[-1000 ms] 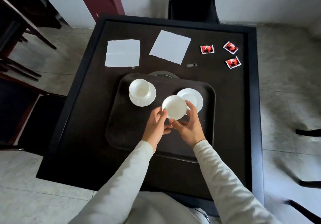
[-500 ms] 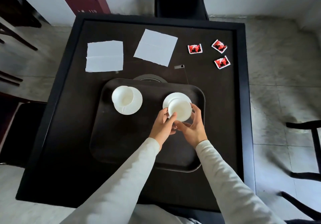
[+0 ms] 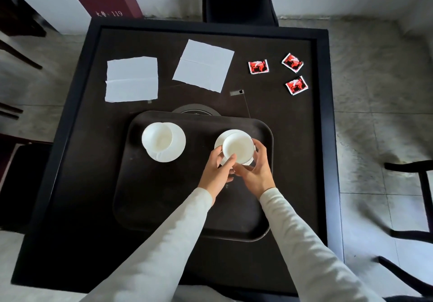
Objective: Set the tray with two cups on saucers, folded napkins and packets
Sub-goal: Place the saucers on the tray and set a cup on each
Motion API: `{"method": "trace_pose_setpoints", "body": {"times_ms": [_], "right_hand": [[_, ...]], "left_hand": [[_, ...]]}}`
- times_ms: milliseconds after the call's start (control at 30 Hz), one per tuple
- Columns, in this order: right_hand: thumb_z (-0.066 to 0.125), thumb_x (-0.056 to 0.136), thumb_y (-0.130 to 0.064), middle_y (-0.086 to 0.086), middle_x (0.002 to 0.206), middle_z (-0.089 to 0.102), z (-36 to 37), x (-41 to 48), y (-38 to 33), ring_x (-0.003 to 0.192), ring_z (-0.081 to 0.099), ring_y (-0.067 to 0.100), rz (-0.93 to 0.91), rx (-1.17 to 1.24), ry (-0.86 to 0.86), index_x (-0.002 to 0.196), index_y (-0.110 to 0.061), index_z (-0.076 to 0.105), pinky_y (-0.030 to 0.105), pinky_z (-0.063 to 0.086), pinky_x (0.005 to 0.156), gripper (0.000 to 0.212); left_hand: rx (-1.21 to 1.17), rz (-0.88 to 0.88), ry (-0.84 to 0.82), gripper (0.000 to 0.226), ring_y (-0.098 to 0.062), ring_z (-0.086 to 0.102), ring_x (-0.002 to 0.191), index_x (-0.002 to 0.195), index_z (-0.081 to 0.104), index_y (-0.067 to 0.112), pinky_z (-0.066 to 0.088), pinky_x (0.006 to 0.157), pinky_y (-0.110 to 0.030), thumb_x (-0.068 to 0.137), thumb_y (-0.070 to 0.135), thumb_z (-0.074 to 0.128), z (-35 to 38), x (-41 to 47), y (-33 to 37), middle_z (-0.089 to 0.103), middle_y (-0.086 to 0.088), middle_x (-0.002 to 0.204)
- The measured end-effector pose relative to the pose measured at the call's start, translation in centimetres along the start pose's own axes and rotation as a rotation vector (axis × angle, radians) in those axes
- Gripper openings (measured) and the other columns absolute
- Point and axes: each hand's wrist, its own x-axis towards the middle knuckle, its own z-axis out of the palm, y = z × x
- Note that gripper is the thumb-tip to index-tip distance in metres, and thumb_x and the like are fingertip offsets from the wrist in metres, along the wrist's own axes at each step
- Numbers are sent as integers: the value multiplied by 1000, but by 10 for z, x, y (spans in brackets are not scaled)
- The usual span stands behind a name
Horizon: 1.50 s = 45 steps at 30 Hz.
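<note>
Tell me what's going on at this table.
A person is laying out a tea tray. Their left-hand grip and right-hand grip hold a white cup over the right saucer; I can't tell if it is set down. The other cup sits on the left saucer. Two napkins lie flat and three red packets wait on the table, off the tray.

Left sleeve [image 3: 164, 243]: long, pale cream-grey cloth, plain, ending at the wrist.
Right sleeve [image 3: 304, 245]: same pale cloth, plain cuff, soft folds.
Left hand [image 3: 216, 172]: bare beyond the cuff.
Right hand [image 3: 256, 175]: bare beyond the cuff.
Lap garment [image 3: 199, 294]: matching pale cloth.
</note>
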Motion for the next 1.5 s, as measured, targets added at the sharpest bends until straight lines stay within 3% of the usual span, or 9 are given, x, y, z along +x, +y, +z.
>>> {"method": "trace_pose_setpoints", "body": {"times_ms": [167,367,567,767,867,967,1133,1500], "right_hand": [[80,69,-34,-3,141,53,0,3,-3,98,72,6,11,1,8,137,-48,36,54,59,91,82],[79,71,-34,-5,140,52,0,4,-5,102,67,-5,14,-8,5,138,-48,35,53,58,92,82],[79,73,-32,-27,129,51,0,3,-4,103,59,-19,13,-19,4,139,-50,35,52,59,92,81],[79,80,-30,-30,129,49,2,3,-2,103,55,-25,17,-21,-4,144,-50,31,51,57,96,83],[78,80,-36,-20,138,50,3,0,-2,101,69,-1,31,-18,-9,148,-51,26,51,55,99,87],[79,75,-45,-6,155,43,2,-3,-3,111,69,18,50,-9,-17,153,-49,19,54,50,106,98],[83,82,-29,-2,162,35,-7,-7,-2,115,68,18,40,11,-14,156,-47,15,53,49,107,102],[86,79,-23,2,162,35,-32,-26,-7,113,66,16,20,-5,20,156,-44,17,49,50,107,106]], "left_hand": [[16,7,3,50,-20,70,110,146,40,34,60,94,-38,101,39,61,1,4,0,55,4,142],[31,16,2,49,-14,70,104,145,41,36,61,88,-31,101,39,61,-1,8,-1,55,7,139],[26,6,-3,45,-15,72,105,140,41,41,61,90,-33,100,39,62,-1,9,-4,56,8,141],[67,-4,-6,46,-10,72,102,139,41,47,60,85,-28,99,43,63,-3,7,-4,54,13,137],[102,-14,-9,51,-12,71,106,144,38,46,60,90,-31,99,45,62,-4,4,-4,53,13,141],[162,-15,-10,63,-15,69,112,154,32,40,57,100,-42,98,50,60,-6,1,-6,49,11,154],[186,-10,12,67,-11,68,109,156,29,39,56,102,-42,98,51,61,-8,-7,-5,45,9,158],[159,25,41,62,-13,69,110,150,40,42,57,100,-40,94,52,65,-12,-39,-5,46,12,157]]}}
